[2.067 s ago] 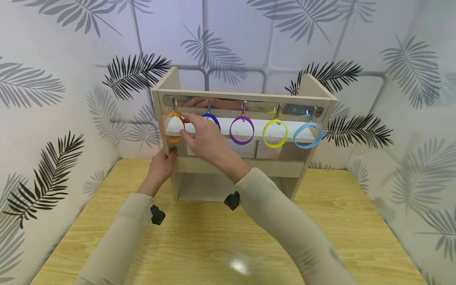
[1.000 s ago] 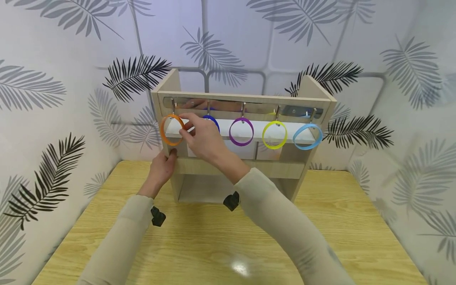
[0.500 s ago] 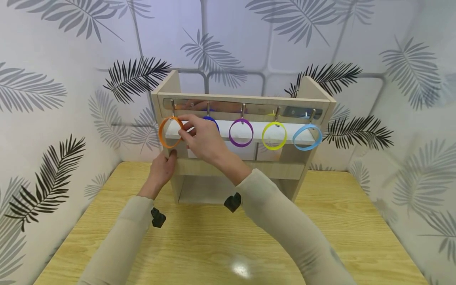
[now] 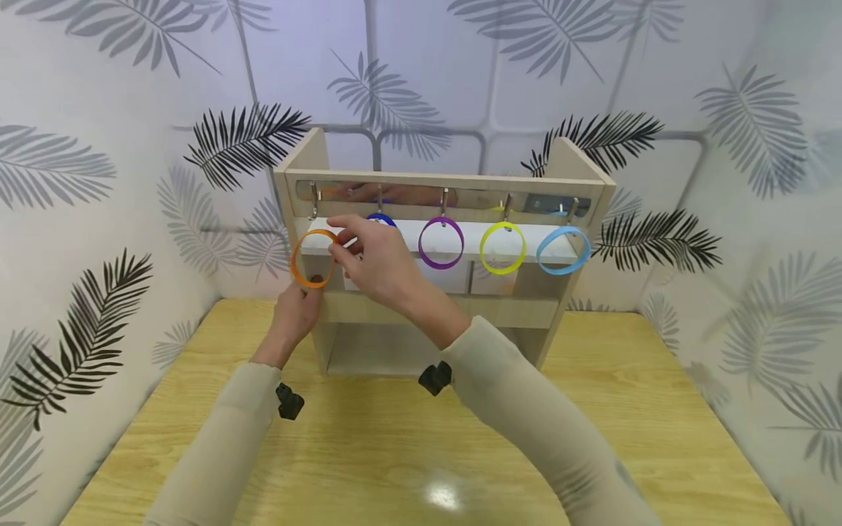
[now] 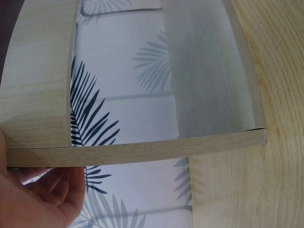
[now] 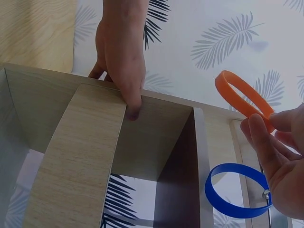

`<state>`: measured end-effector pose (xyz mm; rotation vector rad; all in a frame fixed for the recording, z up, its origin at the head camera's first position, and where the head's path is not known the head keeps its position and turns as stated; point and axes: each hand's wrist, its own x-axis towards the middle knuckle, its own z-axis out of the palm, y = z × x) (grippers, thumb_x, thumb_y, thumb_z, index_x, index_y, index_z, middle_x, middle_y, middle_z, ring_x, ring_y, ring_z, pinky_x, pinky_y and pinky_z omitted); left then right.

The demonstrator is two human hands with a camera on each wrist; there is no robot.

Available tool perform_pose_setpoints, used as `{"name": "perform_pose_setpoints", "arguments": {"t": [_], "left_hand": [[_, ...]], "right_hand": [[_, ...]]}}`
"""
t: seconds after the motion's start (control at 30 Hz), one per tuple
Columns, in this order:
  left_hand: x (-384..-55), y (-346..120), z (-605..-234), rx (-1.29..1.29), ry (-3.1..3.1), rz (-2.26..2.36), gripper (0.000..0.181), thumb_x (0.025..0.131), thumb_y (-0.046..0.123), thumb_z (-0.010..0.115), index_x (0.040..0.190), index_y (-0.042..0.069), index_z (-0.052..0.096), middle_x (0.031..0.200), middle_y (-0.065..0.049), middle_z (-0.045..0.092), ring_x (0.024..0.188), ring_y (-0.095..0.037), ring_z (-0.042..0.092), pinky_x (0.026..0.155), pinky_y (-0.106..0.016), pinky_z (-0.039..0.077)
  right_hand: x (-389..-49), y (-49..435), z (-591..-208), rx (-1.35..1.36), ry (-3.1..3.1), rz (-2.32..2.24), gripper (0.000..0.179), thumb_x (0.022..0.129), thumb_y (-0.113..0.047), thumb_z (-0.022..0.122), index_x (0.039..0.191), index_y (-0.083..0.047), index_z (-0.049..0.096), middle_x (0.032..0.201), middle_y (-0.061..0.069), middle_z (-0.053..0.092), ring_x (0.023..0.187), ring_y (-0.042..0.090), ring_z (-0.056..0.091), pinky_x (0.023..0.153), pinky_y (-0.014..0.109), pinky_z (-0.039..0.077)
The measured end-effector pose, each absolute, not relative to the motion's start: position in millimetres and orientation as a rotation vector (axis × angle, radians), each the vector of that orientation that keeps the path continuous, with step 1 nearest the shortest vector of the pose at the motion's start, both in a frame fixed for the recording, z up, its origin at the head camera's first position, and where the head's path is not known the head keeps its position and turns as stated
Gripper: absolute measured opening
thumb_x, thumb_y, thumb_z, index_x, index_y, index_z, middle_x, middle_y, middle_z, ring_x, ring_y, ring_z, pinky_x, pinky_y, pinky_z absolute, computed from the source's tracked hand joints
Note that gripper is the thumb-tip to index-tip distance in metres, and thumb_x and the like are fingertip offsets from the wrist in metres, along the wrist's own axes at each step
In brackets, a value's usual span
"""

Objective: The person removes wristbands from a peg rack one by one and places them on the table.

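Observation:
My right hand (image 4: 384, 259) pinches an orange wristband (image 6: 240, 90) by its right edge, between thumb and fingers. The wristband hangs just below and in front of the leftmost metal hook (image 4: 313, 201), apart from it. Beside the right hand, a blue wristband (image 6: 232, 213) hangs on its hook, partly hidden by that hand in the head view. My left hand (image 4: 296, 318) grips the left side panel (image 5: 142, 151) of a small wooden shelf, thumb on the inner side and fingers outside, as the right wrist view shows.
Purple (image 4: 441, 243), yellow (image 4: 503, 248) and light blue (image 4: 563, 250) wristbands hang from hooks along a shiny metal rail (image 4: 476, 199) to the right. The shelf stands on a wood-grain table (image 4: 368, 453), against leaf-patterned walls (image 4: 421, 66).
The orange wristband has come off the leftmost hook and moved down and slightly left in my right hand's pinch. My left hand stays on the side panel.

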<state>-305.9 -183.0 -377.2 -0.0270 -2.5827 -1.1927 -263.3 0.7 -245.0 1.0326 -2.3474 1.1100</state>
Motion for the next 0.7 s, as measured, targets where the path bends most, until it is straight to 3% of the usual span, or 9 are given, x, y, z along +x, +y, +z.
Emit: {"name": "perform_pose_setpoints", "arguments": {"t": [0.13, 0.33, 0.43, 0.6, 0.7], "left_hand": [[-305.8, -183.7, -376.7, -0.036, -2.579, -1.193, 0.042, 0.1, 0.042, 0.029, 0.094, 0.004, 0.047, 0.079, -0.016, 0.049, 0.072, -0.03, 0.047, 0.061, -0.039, 0.038], [-303.3, -184.3, -378.0, -0.038, -2.605, -1.202, 0.05, 0.101, 0.044, 0.028, 0.115, 0.002, 0.051, 0.091, -0.02, 0.056, 0.079, -0.032, 0.05, 0.068, -0.043, 0.04], [-303.2, -184.5, -378.5, -0.041, -2.609, -1.212, 0.052, 0.101, 0.045, 0.027, 0.117, 0.002, 0.052, 0.088, -0.02, 0.057, 0.075, -0.032, 0.05, 0.066, -0.042, 0.041], [-304.4, -184.6, -379.0, -0.056, -2.58, -1.246, 0.054, 0.101, 0.045, 0.027, 0.124, 0.002, 0.051, 0.099, -0.022, 0.06, 0.08, -0.032, 0.053, 0.069, -0.044, 0.043], [-304.8, -184.1, -379.0, -0.039, -2.587, -1.251, 0.054, 0.1, 0.048, 0.027, 0.12, 0.004, 0.051, 0.084, -0.017, 0.056, 0.071, -0.029, 0.049, 0.062, -0.04, 0.041]], "right_hand": [[-261.3, 4.8, -246.5, 1.027, -2.344, 1.1, 0.034, 0.091, -0.011, 0.063, 0.124, -0.004, 0.058, 0.094, 0.006, 0.066, 0.077, 0.011, 0.065, 0.059, 0.016, 0.048], [-255.3, 12.1, -251.4, 1.031, -2.389, 1.105, 0.036, 0.091, -0.013, 0.064, 0.126, -0.006, 0.058, 0.096, 0.005, 0.066, 0.079, 0.01, 0.065, 0.06, 0.016, 0.049], [-253.6, 15.7, -255.5, 1.06, -2.328, 1.111, 0.034, 0.089, -0.009, 0.065, 0.122, -0.004, 0.06, 0.094, 0.005, 0.067, 0.079, 0.012, 0.066, 0.06, 0.016, 0.049], [-252.4, 22.5, -260.5, 1.089, -2.242, 1.077, 0.03, 0.088, -0.007, 0.066, 0.117, -0.001, 0.062, 0.093, 0.007, 0.068, 0.077, 0.013, 0.066, 0.06, 0.016, 0.048], [-250.4, 27.0, -262.4, 1.097, -2.242, 1.063, 0.028, 0.089, -0.007, 0.066, 0.116, -0.001, 0.062, 0.093, 0.008, 0.068, 0.077, 0.013, 0.066, 0.061, 0.016, 0.048]]}}
